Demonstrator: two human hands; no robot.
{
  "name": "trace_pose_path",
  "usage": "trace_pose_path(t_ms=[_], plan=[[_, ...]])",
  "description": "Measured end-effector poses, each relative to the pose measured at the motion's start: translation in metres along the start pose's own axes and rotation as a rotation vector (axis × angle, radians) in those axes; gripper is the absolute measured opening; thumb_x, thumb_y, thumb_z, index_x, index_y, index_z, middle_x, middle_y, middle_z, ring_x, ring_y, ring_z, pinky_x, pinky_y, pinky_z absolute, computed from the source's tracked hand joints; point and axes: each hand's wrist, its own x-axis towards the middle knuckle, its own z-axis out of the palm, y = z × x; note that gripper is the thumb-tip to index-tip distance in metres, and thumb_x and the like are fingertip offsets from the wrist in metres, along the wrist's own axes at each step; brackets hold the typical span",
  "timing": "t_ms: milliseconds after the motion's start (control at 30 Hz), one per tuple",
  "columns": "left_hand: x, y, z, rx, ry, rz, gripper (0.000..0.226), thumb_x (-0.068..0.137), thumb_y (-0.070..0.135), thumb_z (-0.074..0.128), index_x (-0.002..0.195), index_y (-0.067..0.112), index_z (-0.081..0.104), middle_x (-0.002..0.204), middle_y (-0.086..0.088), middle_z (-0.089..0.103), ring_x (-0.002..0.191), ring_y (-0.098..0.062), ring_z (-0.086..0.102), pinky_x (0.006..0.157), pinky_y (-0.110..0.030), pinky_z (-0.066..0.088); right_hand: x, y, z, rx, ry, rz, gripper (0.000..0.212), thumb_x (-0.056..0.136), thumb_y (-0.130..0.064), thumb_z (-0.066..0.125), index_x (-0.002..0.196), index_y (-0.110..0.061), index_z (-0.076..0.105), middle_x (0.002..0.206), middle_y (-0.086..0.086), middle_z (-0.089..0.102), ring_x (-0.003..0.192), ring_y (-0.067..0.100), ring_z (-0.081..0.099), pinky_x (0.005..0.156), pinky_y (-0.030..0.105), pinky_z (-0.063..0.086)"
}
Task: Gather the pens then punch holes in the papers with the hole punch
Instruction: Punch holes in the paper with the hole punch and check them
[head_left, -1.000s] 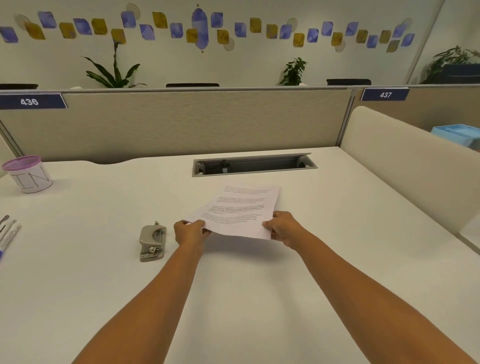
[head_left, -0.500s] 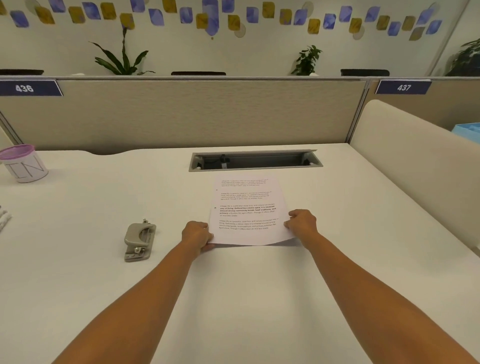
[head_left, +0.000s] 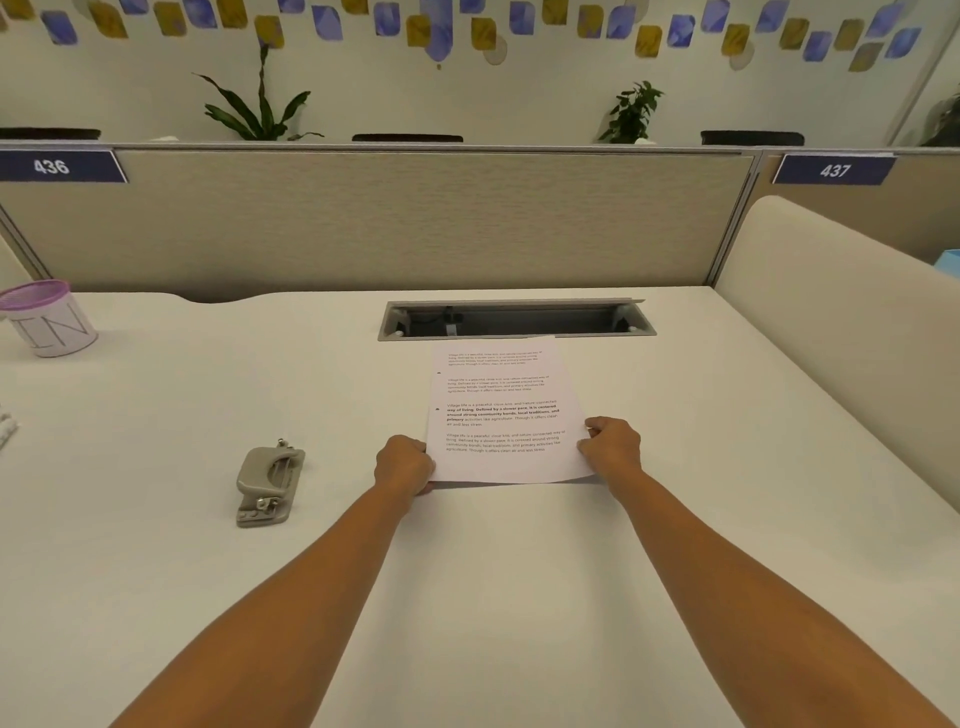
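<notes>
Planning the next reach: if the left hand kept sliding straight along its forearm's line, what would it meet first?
Probably the papers that the left hand already grips; beyond them, the cable tray opening.

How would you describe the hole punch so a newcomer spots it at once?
Start at the white desk and find the printed papers held at its middle. To their left lies the hole punch, untouched: the only grey metal object, low and hinged, unlike the purple-rimmed cup farther back.

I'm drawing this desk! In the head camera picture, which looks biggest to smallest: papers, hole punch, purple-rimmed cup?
1. papers
2. and 3. purple-rimmed cup and hole punch look alike; the cup is cut off and farther away.
</notes>
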Motion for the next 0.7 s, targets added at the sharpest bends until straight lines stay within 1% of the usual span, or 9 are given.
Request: trace_pose_path(t_ms=[33, 133, 167, 200, 233, 300, 333, 433, 700], plan=[[0.0007, 0.0003, 0.0006, 0.011, 0.004, 0.0, 0.021, 0.084, -0.008, 0.049, 0.09, 0.003, 0.066, 0.101, -0.011, 0.057, 0.078, -0.031, 0.056, 0.076, -0.042, 0.058, 0.0006, 0.0005, -0.0001, 0.0, -0.002, -0.002, 0.043, 0.087, 0.001, 0.049, 0.13, -0.004, 0.052, 0.135, 0.013, 0.053, 0.126, 0.029, 0.048, 0.107, 0.034, 0.037], [0.003, 0.0009, 0.0022, 0.045, 0.015, 0.011, 0.028, 0.084, -0.007, 0.048, 0.105, 0.001, 0.065, 0.098, -0.008, 0.054, 0.075, -0.03, 0.055, 0.081, -0.043, 0.057, 0.0022, 0.0015, -0.0003, 0.009, -0.004, -0.009, 0.042, 0.087, -0.002, 0.05, 0.129, -0.004, 0.053, 0.134, 0.013, 0.055, 0.125, 0.028, 0.048, 0.106, 0.033, 0.038], [0.0029, 0.0016, 0.0022, 0.053, 0.013, 0.018, 0.029, 0.084, -0.007, 0.048, 0.105, 0.002, 0.065, 0.097, -0.008, 0.055, 0.075, -0.03, 0.056, 0.08, -0.043, 0.057, 0.0025, 0.0017, -0.0003, 0.012, -0.002, -0.011, 0.042, 0.087, -0.003, 0.05, 0.129, -0.004, 0.053, 0.133, 0.013, 0.055, 0.124, 0.029, 0.049, 0.106, 0.034, 0.038], [0.0023, 0.0022, 0.0024, 0.057, 0.011, 0.023, 0.027, 0.084, -0.007, 0.048, 0.1, 0.003, 0.066, 0.095, -0.009, 0.056, 0.075, -0.03, 0.056, 0.081, -0.044, 0.057, 0.003, 0.002, -0.0001, 0.015, 0.001, -0.013, 0.041, 0.088, -0.004, 0.051, 0.129, -0.003, 0.054, 0.133, 0.013, 0.055, 0.124, 0.029, 0.049, 0.105, 0.034, 0.039], [0.002, 0.0027, 0.0025, 0.063, 0.011, 0.025, 0.023, 0.083, -0.006, 0.049, 0.091, 0.006, 0.066, 0.092, -0.009, 0.057, 0.073, -0.03, 0.056, 0.081, -0.044, 0.057, 0.0034, 0.0022, 0.0001, 0.018, 0.005, -0.012, 0.04, 0.088, -0.005, 0.051, 0.128, -0.003, 0.054, 0.133, 0.013, 0.055, 0.124, 0.029, 0.049, 0.105, 0.034, 0.039], [0.0013, 0.0036, 0.0033, 0.081, 0.021, 0.019, 0.024, 0.082, -0.004, 0.051, 0.066, 0.014, 0.056, 0.078, -0.007, 0.056, 0.065, -0.029, 0.056, 0.083, -0.045, 0.057, 0.0041, 0.0025, 0.0005, 0.027, 0.012, -0.005, 0.04, 0.088, -0.007, 0.051, 0.128, -0.003, 0.054, 0.133, 0.012, 0.055, 0.124, 0.028, 0.049, 0.105, 0.034, 0.038], [0.0006, 0.004, 0.0036, 0.081, 0.025, 0.01, 0.029, 0.082, -0.002, 0.053, 0.06, 0.016, 0.05, 0.07, -0.004, 0.053, 0.06, -0.026, 0.054, 0.083, -0.044, 0.057, 0.0046, 0.0024, 0.0008, 0.033, 0.016, 0.0, 0.04, 0.088, -0.007, 0.051, 0.128, -0.003, 0.054, 0.133, 0.012, 0.055, 0.124, 0.028, 0.049, 0.105, 0.034, 0.039], [-0.0022, 0.0064, 0.004, 0.059, 0.025, -0.008, 0.029, 0.081, 0.004, 0.059, 0.059, 0.017, 0.045, 0.065, 0.001, 0.047, 0.055, -0.021, 0.049, 0.08, -0.043, 0.056, 0.0058, 0.0017, 0.0012, 0.035, 0.035, 0.008, 0.039, 0.088, -0.008, 0.052, 0.127, -0.004, 0.055, 0.132, 0.012, 0.057, 0.123, 0.028, 0.051, 0.103, 0.033, 0.04], [-0.0056, 0.0073, 0.004, 0.066, -0.001, 0.0, 0.026, 0.083, 0.014, 0.064, 0.062, 0.014, 0.048, 0.066, 0.0, 0.051, 0.053, -0.023, 0.051, 0.077, -0.04, 0.056, 0.0059, -0.0001, 0.0022, 0.007, 0.08, 0.026, 0.04, 0.088, -0.012, 0.052, 0.127, -0.005, 0.055, 0.132, 0.012, 0.056, 0.123, 0.028, 0.05, 0.101, 0.032, 0.04]])
